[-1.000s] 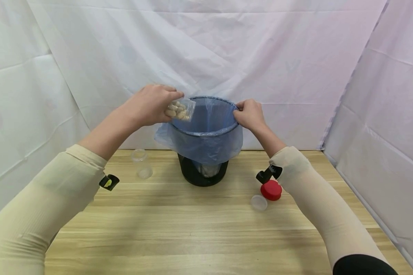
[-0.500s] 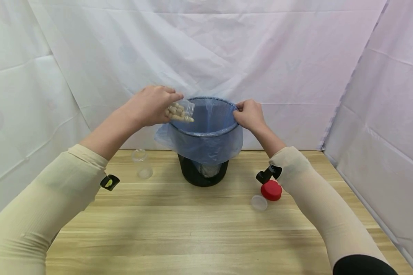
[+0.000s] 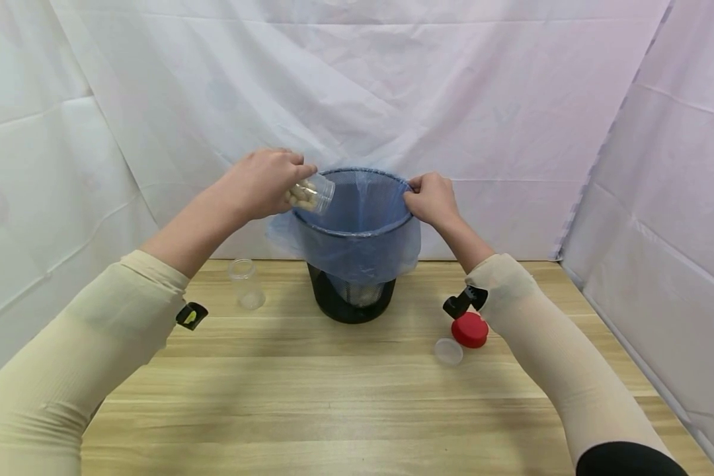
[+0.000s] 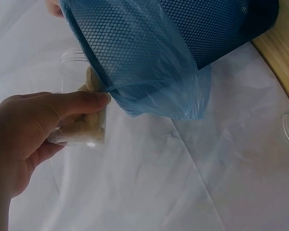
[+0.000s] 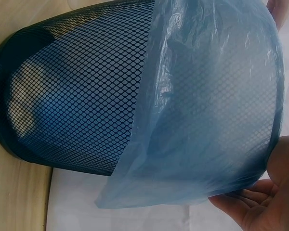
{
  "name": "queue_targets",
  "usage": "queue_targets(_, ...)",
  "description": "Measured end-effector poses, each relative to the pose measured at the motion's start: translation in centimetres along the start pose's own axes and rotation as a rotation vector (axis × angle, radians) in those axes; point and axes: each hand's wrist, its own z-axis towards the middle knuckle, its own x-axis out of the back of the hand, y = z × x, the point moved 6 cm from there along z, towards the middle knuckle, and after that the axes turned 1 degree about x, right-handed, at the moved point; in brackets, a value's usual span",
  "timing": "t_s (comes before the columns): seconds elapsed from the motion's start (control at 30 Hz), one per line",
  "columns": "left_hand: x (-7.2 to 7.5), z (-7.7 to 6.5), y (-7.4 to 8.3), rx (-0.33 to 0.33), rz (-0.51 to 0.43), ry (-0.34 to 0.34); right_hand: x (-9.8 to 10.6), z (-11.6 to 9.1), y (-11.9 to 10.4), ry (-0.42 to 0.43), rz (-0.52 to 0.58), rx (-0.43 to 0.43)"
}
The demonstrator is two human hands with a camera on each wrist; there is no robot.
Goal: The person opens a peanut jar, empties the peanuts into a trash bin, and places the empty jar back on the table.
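My left hand (image 3: pixel 264 182) grips a clear plastic jar (image 3: pixel 327 193) with its thumb on one side. The jar lies tipped on its side at the left rim of the bin, mouth toward the bin's opening. Pale, nut-like pieces (image 4: pixel 82 126) are inside it; their exact kind is unclear. A blue plastic bag (image 3: pixel 363 254) lines the black mesh wastebasket (image 5: pixel 86 91) and folds down over its outside. Opposite, my right hand (image 3: pixel 433 198) pinches the bag-covered rim, thumb and fingers on either side of it. The bottom of the bag's inside is hidden.
Another clear container (image 3: pixel 248 289) stands on the wooden table (image 3: pixel 333 396) left of the bin. Right of it lie a red lid (image 3: pixel 469 329) and a translucent disc (image 3: pixel 448 351). White cloth (image 3: pixel 393 79) hangs close behind and along both sides.
The tilt of the jar in my left hand has shifted slightly, and a piece seen at its mouth half a second ago is gone from there. My right hand stays on the rim.
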Motion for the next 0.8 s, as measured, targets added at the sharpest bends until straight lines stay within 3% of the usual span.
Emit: queue_targets(0.8,0.08,-0.17,0.0,-0.033,0.068,0.058,-0.06,0.09,-0.17,0.003,-0.01,0.017)
